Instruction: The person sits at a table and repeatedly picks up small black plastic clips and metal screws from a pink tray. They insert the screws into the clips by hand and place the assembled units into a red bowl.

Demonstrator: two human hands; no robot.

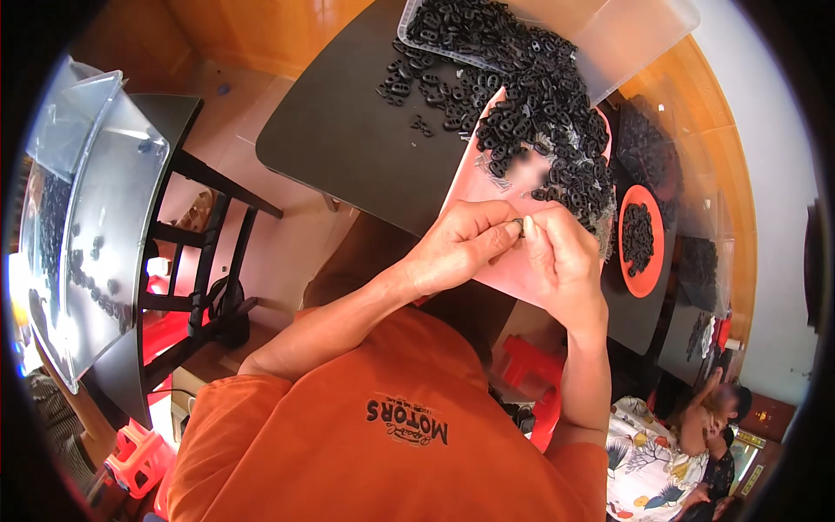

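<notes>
Over the near part of a pink sheet, my two hands meet fingertip to fingertip. My left hand pinches a small black plastic piece between thumb and forefinger. Against its right side press the closed fingertips of my right hand; whatever they hold is too small to make out. Just beyond my hands lies a heap of black two-holed plastic pieces, with small clear plastic bits scattered among them on the sheet.
A clear plastic bin lies at the far end of the dark table, black pieces spilling from it. To the right stands an orange bowl of black pieces. Another table with clear bins is at left. A person sits at lower right.
</notes>
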